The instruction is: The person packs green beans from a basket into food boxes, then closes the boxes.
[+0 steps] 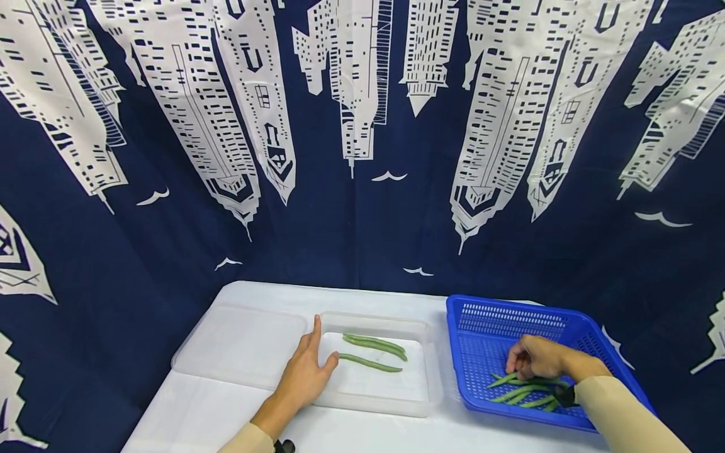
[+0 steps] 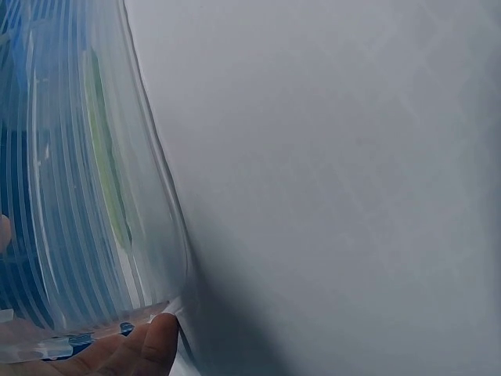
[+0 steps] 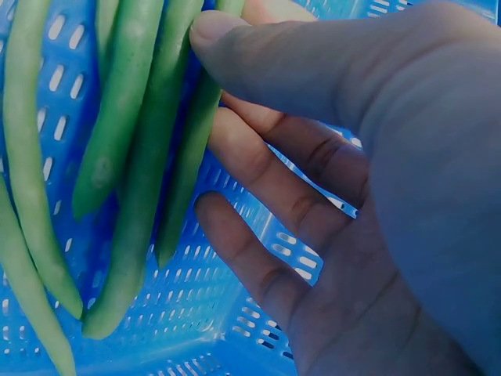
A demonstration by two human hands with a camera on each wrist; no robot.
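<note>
My right hand (image 1: 535,358) reaches down into a blue basket (image 1: 578,321). In the right wrist view, its thumb and fingers pinch a green bean (image 3: 192,149) beside several other green beans (image 3: 31,141). My left hand (image 1: 306,371) rests at the left end of a clear plastic container (image 1: 391,406), fingers extended along the rim and thumb spread over the inside. Green beans (image 1: 370,363) lie on the container's floor, apart from the left hand's thumb tip. Through the ribbed wall in the left wrist view, a green bean (image 2: 106,157) shows blurred, with the left fingertips (image 2: 160,341) at the corner.
A flat translucent lid (image 1: 243,343) lies left of the container. Everything stands on a white table (image 1: 187,409). Behind it hangs a dark blue cloth (image 1: 351,239) printed with white buildings and birds. The basket's tall perforated walls surround the right hand.
</note>
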